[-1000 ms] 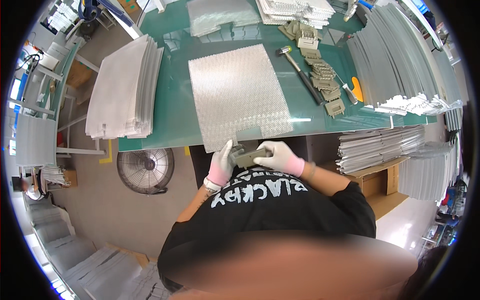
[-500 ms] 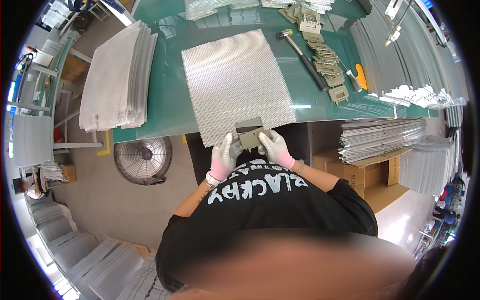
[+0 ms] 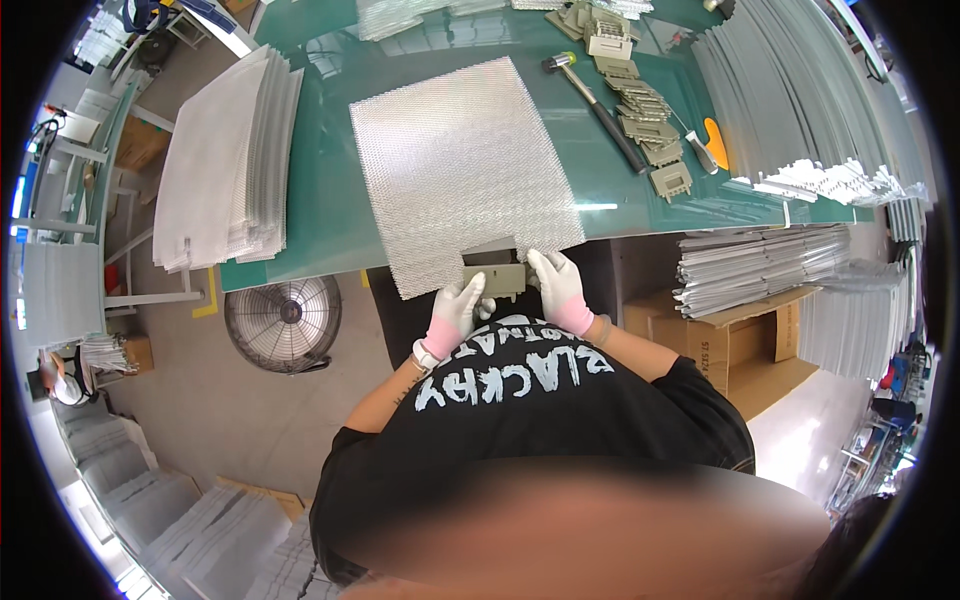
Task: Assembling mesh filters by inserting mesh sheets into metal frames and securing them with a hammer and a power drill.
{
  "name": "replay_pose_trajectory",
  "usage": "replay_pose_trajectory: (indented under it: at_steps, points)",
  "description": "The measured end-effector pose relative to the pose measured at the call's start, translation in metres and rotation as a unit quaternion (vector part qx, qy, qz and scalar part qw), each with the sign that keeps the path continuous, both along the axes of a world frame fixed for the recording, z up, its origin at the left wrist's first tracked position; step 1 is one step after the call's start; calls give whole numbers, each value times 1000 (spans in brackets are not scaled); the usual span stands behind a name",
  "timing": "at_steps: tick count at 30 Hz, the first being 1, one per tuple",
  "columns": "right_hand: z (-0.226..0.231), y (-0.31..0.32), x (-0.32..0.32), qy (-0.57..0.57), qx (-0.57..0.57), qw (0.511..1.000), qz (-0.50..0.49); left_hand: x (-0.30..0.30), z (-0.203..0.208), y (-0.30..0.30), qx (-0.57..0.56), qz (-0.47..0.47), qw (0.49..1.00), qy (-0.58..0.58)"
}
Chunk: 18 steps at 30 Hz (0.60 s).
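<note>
A silvery metal mesh sheet (image 3: 465,165) lies on the green table, its near end with a rectangular notch sticking out past the edge. An olive-grey plastic bracket (image 3: 505,280) sits at that notch, roughly level. My gloved left hand (image 3: 458,308) grips the bracket's left end, thumb on top. My gloved right hand (image 3: 557,288) has its fingers closed on the mesh edge just right of the notch, by the bracket's right end. Whether the bracket is seated in the notch, I cannot tell.
Beyond the sheet's right side lie a hammer (image 3: 597,115), a row of similar brackets (image 3: 648,130), a screwdriver (image 3: 702,150) and an orange tool (image 3: 715,143). Mesh stacks stand left (image 3: 215,155) and right (image 3: 800,100). Below are a floor fan (image 3: 285,320) and a cardboard box (image 3: 765,360).
The bracket has turned from tilted to about level and come up against the notch. My right hand has shifted from the bracket onto the mesh edge; my left hand keeps hold of the bracket.
</note>
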State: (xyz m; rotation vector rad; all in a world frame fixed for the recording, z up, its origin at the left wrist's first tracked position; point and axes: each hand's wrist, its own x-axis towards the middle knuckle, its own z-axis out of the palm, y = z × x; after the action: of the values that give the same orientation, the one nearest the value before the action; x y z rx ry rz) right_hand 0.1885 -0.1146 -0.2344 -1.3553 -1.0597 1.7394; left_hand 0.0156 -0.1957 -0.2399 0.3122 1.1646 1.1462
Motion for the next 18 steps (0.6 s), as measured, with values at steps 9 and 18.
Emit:
replay_pose_trajectory:
  at_steps: [9, 18]
  points:
    - [17, 0, -2, 43, -5, 999, 20, -2, 4, -8, 86, 22, 971, -221]
    - [-4, -2, -4, 15, 98, 954, 284, -72, 127, 93, 237, -456, 773, 373]
